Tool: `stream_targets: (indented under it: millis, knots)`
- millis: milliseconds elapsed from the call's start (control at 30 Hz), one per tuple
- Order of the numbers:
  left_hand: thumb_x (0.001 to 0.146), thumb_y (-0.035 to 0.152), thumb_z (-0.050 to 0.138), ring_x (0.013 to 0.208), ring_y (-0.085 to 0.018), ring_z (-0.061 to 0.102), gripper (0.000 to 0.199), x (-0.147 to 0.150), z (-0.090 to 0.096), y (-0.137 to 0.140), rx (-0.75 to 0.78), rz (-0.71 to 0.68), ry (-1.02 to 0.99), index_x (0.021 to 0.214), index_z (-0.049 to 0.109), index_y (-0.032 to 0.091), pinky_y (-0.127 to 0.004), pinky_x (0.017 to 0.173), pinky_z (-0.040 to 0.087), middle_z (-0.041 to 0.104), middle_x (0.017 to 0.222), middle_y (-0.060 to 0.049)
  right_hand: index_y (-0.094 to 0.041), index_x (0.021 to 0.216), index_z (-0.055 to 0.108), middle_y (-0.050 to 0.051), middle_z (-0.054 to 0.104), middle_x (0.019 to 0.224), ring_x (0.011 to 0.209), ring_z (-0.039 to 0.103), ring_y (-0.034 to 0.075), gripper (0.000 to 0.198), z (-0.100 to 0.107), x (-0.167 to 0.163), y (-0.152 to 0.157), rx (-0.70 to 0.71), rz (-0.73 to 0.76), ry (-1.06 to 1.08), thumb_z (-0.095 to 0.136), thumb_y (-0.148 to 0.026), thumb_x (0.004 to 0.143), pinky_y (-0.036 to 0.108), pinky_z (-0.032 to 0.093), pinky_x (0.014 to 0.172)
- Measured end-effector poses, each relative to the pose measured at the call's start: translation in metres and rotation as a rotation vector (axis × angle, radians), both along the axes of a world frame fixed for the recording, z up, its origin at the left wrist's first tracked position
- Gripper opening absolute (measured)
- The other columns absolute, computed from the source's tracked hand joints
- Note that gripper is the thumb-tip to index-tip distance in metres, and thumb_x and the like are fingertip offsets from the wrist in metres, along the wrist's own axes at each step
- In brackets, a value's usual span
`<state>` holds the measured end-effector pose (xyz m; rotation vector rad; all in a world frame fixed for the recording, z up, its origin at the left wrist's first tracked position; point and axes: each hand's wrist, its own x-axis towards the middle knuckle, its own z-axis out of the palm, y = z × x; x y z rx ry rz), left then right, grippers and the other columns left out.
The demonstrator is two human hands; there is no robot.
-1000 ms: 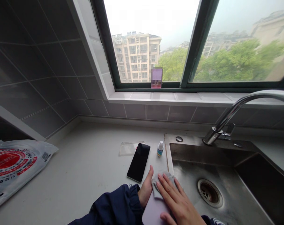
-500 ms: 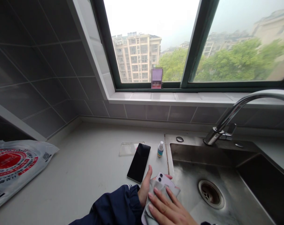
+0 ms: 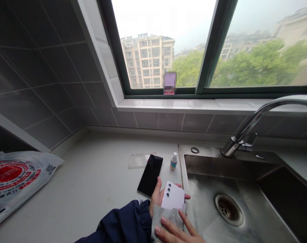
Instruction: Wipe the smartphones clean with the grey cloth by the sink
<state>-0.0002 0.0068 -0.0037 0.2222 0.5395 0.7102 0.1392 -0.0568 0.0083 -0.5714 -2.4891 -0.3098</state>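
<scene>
One right hand point(image 3: 180, 232) lies spread on a grey cloth point(image 3: 166, 215) covering the near part of a lilac phone point(image 3: 175, 198); the left hand point(image 3: 156, 197) is clasped around that phone, beside the sink point(image 3: 202, 194). Farther back: black phone point(image 3: 150, 174), upright bottle point(image 3: 173, 161), clear case point(image 3: 137, 161).

Black smartphone point(image 3: 149, 175), screen dark, flat on the worktop point(image 3: 75, 192) just ahead-left of the left hand point(image 3: 156, 196). Clear phone case point(image 3: 137, 161) farther ahead, its right end overlapped by the smartphone in view. Small white-capped bottle point(image 3: 173, 161) upright, ahead-right of the hand, near the sink edge. Stainless sink point(image 3: 205, 189) to the hand's right, round drain point(image 3: 229, 209) in its floor; chrome faucet point(image 3: 230, 147) farther ahead-right. Printed plastic bag point(image 3: 22, 182) well left. Dark window frame point(image 3: 210, 47) far ahead, trees point(image 3: 259, 67) beyond.
</scene>
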Motion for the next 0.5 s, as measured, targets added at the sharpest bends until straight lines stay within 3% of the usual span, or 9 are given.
stream_targets:
  millis: [100,233,367,500]
  knots:
    - [0.077,0.079,0.034,0.078,-0.028,0.068,0.084,-0.004,-0.002,0.006,-0.001,0.019,-0.043,0.117,0.051,0.007,-0.038,0.076,0.045,0.063,0.113,-0.030,-0.023,0.129,0.056,-0.001,0.057,0.133,0.129,0.047,0.016,0.032,0.018,0.009,0.006,-0.018,0.105,-0.052,0.051,-0.027,0.098,0.045,0.009,0.117]
    - [0.080,0.075,0.034,0.081,-0.031,0.068,0.077,-0.007,-0.002,0.011,-0.010,0.039,-0.135,0.117,0.053,0.011,-0.042,0.080,0.043,0.065,0.113,-0.026,-0.017,0.114,0.066,0.002,0.063,0.125,0.125,0.052,0.019,0.023,0.035,0.019,0.012,-0.014,0.073,-0.035,0.051,-0.025,0.098,0.048,0.012,0.116]
    - [0.079,0.076,0.035,0.088,-0.037,0.067,0.074,-0.008,-0.001,0.011,0.036,-0.015,-0.223,0.114,0.056,0.015,-0.049,0.085,0.040,0.065,0.115,-0.020,-0.016,0.117,0.065,0.005,0.063,0.125,0.125,0.052,0.020,0.032,0.033,0.024,0.015,-0.006,0.004,-0.056,0.051,-0.038,0.098,0.045,0.013,0.117]
    - [0.077,0.080,0.032,0.092,-0.036,0.067,0.080,-0.008,-0.002,0.011,0.053,-0.085,-0.230,0.117,0.057,0.015,-0.051,0.092,0.039,0.066,0.113,-0.020,-0.012,0.128,0.058,0.010,0.055,0.134,0.131,0.045,0.025,0.054,0.022,0.025,0.016,-0.021,-0.076,-0.084,0.051,-0.053,0.094,0.048,0.006,0.117]
